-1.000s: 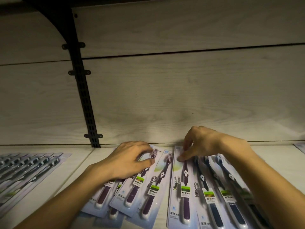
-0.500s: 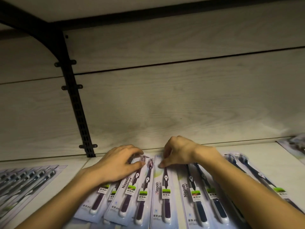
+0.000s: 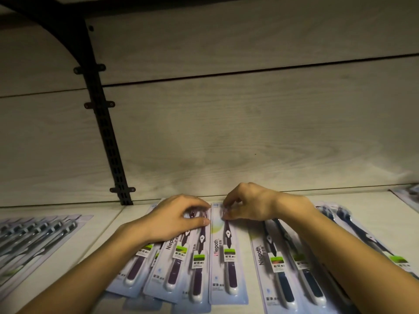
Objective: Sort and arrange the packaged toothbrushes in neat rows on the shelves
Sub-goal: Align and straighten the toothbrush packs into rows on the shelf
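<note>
Several purple toothbrush packs [image 3: 174,266] lie overlapping on the pale shelf [image 3: 367,223], heads toward the back wall. My left hand [image 3: 176,219] rests curled over their top ends, thumb along the right edge. Just to their right lies a single purple pack [image 3: 227,259], straight and flat. My right hand [image 3: 248,203] pinches its top end with fingertips. Right of it, blue-handled packs [image 3: 285,270] overlap, partly hidden under my right forearm.
A stack of grey-brush packs [image 3: 34,234] lies on the shelf at the left. A black slotted upright with brackets [image 3: 106,132] runs up the back wall. Another pack's corner [image 3: 408,197] shows at the far right edge.
Both hands have drawn closer together near the back wall. The fanned purple packs now lie tighter, and the single purple pack sits straighter beside them.
</note>
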